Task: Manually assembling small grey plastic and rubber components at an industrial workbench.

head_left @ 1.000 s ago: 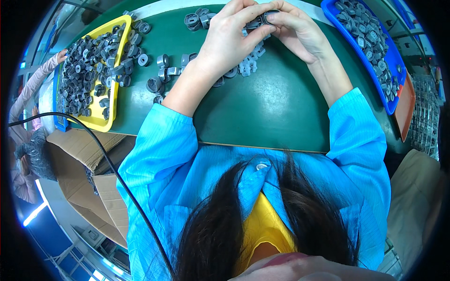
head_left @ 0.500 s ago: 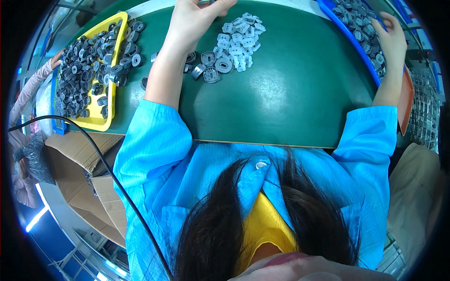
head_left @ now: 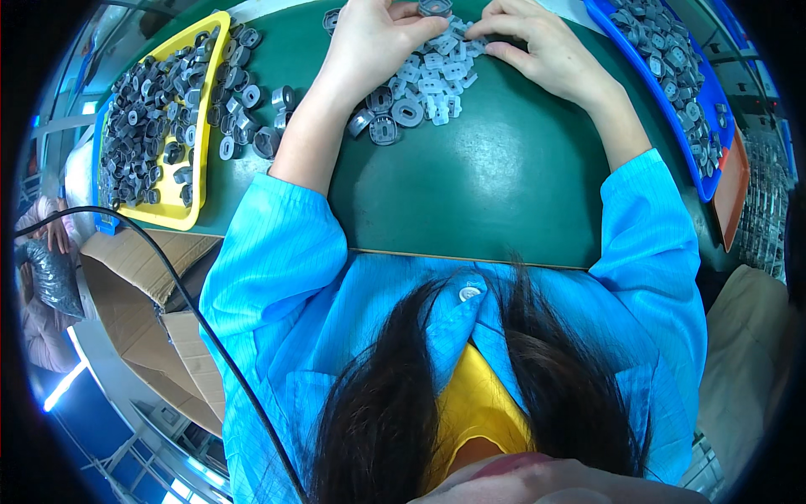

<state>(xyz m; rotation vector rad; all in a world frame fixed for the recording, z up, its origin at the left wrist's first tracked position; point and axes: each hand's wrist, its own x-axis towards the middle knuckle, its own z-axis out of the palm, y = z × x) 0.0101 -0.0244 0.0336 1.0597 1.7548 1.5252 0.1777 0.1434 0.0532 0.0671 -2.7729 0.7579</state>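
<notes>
My left hand (head_left: 374,50) is at the far middle of the green table, its thumb and fingers closed on a dark grey plastic ring (head_left: 435,7). Just to the right, my right hand (head_left: 537,46) reaches over the edge of a pile of translucent white plastic pieces (head_left: 432,84). Its thumb and forefinger are apart, with the tips at the pieces; I see nothing held between them. Several loose grey rings (head_left: 384,129) lie beside the pile, near my left wrist.
A yellow tray (head_left: 200,160) full of grey rings stands at the left, with more rings (head_left: 250,97) spilling beside it. At the right is a blue tray (head_left: 672,134) of grey parts, next to an orange-red tray (head_left: 729,197). A black cable (head_left: 201,315) crosses the left side.
My right hand has moved left from the blue tray to the translucent pieces. My left hand has shifted slightly right, and the grey ring in it shows now. The blue tray now sits nearer.
</notes>
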